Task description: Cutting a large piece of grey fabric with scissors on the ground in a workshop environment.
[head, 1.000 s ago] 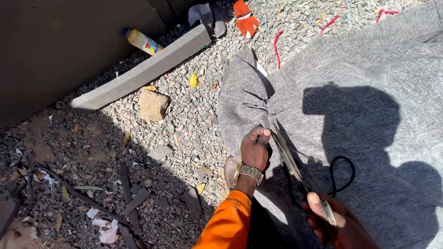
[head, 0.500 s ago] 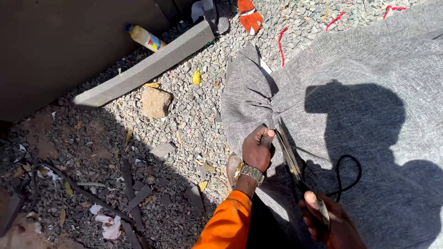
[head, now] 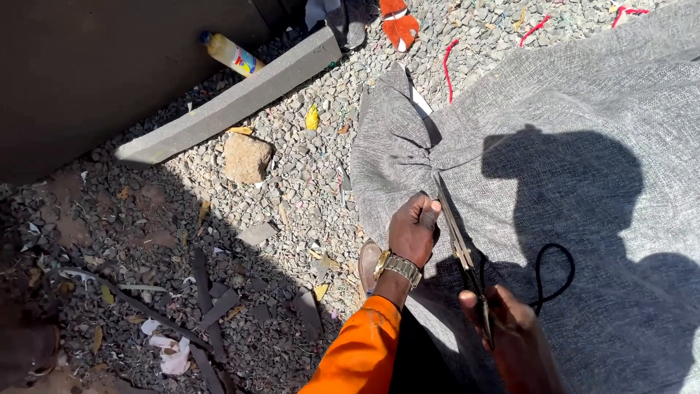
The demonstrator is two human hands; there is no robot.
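Right now the big grey fabric [head: 583, 109] spreads over most of the gravel ground [head: 292, 168] ahead of me, its near left flap bunched and folded toward the stones. Along the dark wall lies a long grey concrete block [head: 233, 106], with a yellow bottle [head: 230, 52] just behind it and a tan stone [head: 246, 157] near it on the gravel. An orange-and-white toy [head: 397, 20] sits at the top by the fabric's edge. My left hand [head: 413, 230], orange sleeve and metal watch on the wrist, is clenched on a pinch of the fabric right beside the blades. My right hand [head: 514, 332] grasps the handles of the scissors [head: 458, 244], whose long blades point away from me into the cloth. A thin black cord [head: 543, 273] loops on the fabric just right of the scissors.
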